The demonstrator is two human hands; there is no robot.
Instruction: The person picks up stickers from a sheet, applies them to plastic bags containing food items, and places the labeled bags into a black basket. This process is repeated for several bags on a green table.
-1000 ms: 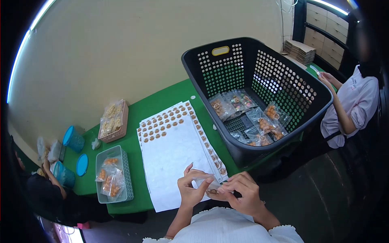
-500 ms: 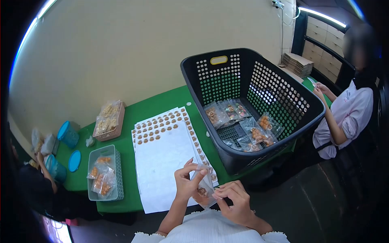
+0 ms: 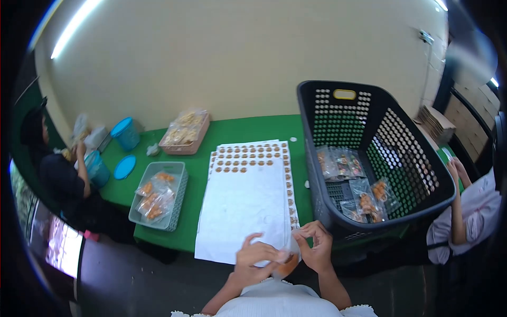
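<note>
My left hand [image 3: 259, 261] and my right hand [image 3: 318, 247] are close together in front of my body, over the table's near edge. Between them hangs a small clear plastic bag [image 3: 288, 267] of orange-brown snacks. My right fingers pinch the bag's upper right corner. The left thumb and fingertips close on its upper left side, with the index finger raised and slightly blurred. Just beyond the hands lie sheets of round brown stickers [image 3: 237, 206], with stickers left in the far rows and down the right side.
A large black basket [image 3: 338, 211] with several snack bags stands right. On the green table [image 3: 248, 127] at left are a grey-green basket [image 3: 177, 203] of bags, a pink basket [image 3: 179, 149], and blue tubs [image 3: 125, 134]. One person [image 3: 58, 158] works left, another [image 3: 459, 227] right.
The view has swung right-to-left across the scene, so the table things appear further right. My right hand has risen to the bag's upper corner, and the left has come lower beside it.
</note>
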